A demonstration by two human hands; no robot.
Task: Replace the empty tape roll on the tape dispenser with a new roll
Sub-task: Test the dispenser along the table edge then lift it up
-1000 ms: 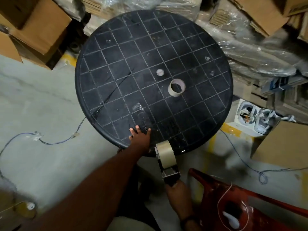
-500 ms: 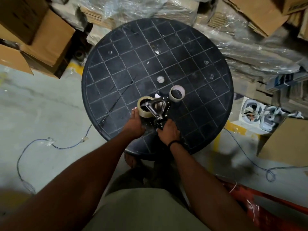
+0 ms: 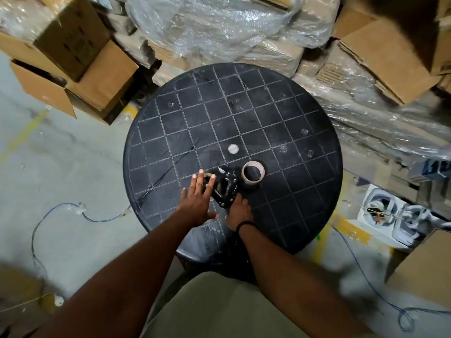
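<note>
A black tape dispenser (image 3: pixel 225 190) lies flat on the round black table (image 3: pixel 280 123), near its front edge. A tape roll (image 3: pixel 208 176) sits on the dispenser's left end, mostly hidden under my left hand (image 3: pixel 199 200), whose fingers are spread flat over it. My right hand (image 3: pixel 239 211) grips the dispenser's handle at the near end. Just right of the dispenser a bare cardboard tape core (image 3: pixel 253 172) stands alone on the table.
A small white disc (image 3: pixel 233 149) lies at the table's centre. Cardboard boxes (image 3: pixel 80 69) and plastic-wrapped stacks (image 3: pixel 219 28) crowd the far side. Blue wire (image 3: pixel 61 215) trails on the concrete floor at left, and white fan parts (image 3: pixel 390 215) sit at right.
The dispenser came from below the table's edge onto the table. My left hand went from gripping the roll's side to lying flat over it. The camera view shifted.
</note>
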